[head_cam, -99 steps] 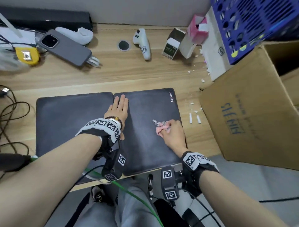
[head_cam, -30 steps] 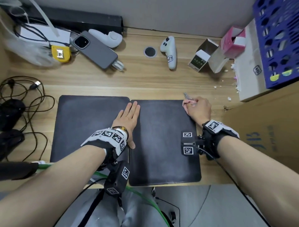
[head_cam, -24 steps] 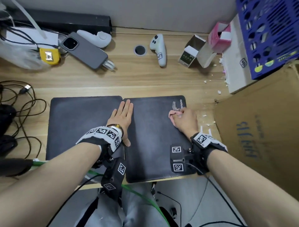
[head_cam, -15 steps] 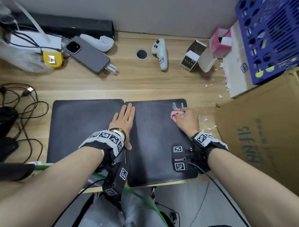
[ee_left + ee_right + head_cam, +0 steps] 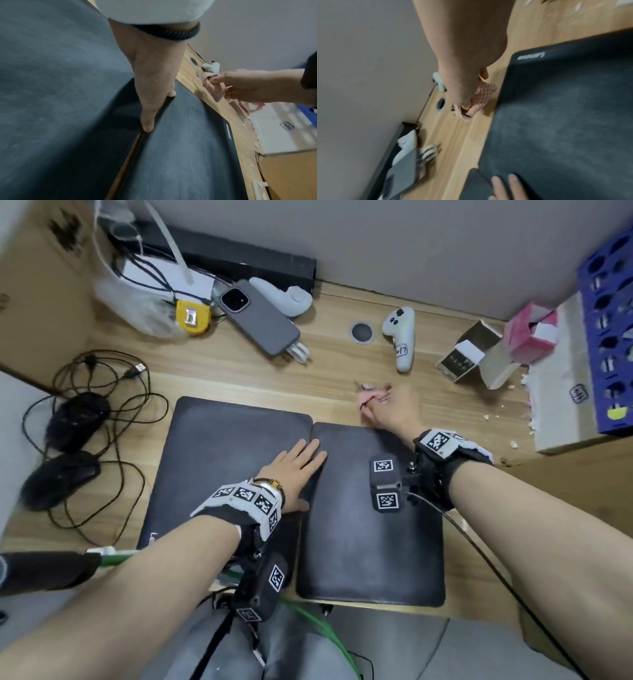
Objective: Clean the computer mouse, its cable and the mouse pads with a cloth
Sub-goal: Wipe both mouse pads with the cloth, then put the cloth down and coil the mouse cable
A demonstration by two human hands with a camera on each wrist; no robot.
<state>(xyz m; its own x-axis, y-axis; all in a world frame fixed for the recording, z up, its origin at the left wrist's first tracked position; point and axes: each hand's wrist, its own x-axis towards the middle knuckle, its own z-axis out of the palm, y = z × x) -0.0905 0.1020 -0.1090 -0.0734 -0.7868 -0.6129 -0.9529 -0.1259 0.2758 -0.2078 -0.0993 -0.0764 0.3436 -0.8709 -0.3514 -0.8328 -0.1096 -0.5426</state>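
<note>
Two black mice (image 5: 68, 450) with tangled cables (image 5: 113, 392) are seen at the worktop's (image 5: 239, 374) left edge. Two dark pads (image 5: 219, 460) are laid side by side at centre. The left hand (image 5: 294, 470), fingers flat and relaxed, is pressed across their seam. Beyond the right pad (image 5: 370, 535), a pink cloth (image 5: 368, 395) is clenched in the right hand (image 5: 394, 409), over bare wood.

Right mouse pad (image 5: 565, 121): "Lenovo" is showing in pale letters at its far right corner, reading upside down in the right wrist view.
Left mouse pad (image 5: 219, 460): a partial "Le" is showing at its near left corner.
White controller (image 5: 401, 340), beyond the right mouse pad: a handwritten tag is reading "L17".
</note>
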